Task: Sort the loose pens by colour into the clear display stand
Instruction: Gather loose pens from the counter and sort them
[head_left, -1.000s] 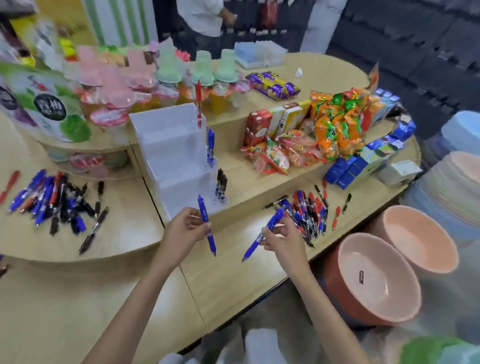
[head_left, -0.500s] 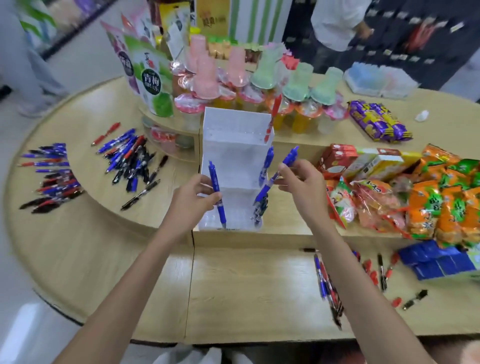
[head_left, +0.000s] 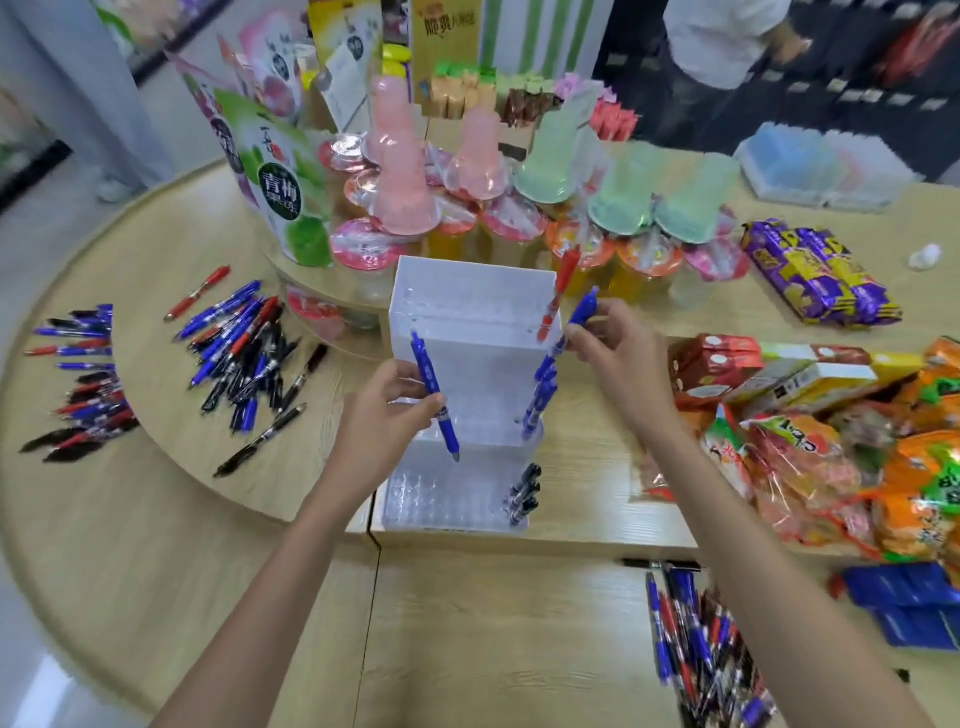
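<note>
Your left hand (head_left: 387, 410) pinches a blue plastic click pen (head_left: 450, 434) before the clear tiered acrylic display stand (head_left: 467, 301) on the wooden desk (head_left: 493, 623) — your right hand (head_left: 621, 348) grips a second blue pen (head_left: 586, 306) at its right edge.

The clear stand (head_left: 467, 306) is upright. A red pen (head_left: 558, 291), blue pens (head_left: 537, 405) and black pens (head_left: 522, 493) line its right side. Another blue pen (head_left: 434, 397) tilts before it.

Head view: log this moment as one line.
left hand grips blue pen | right hand holds second blue pen at display stand
</note>
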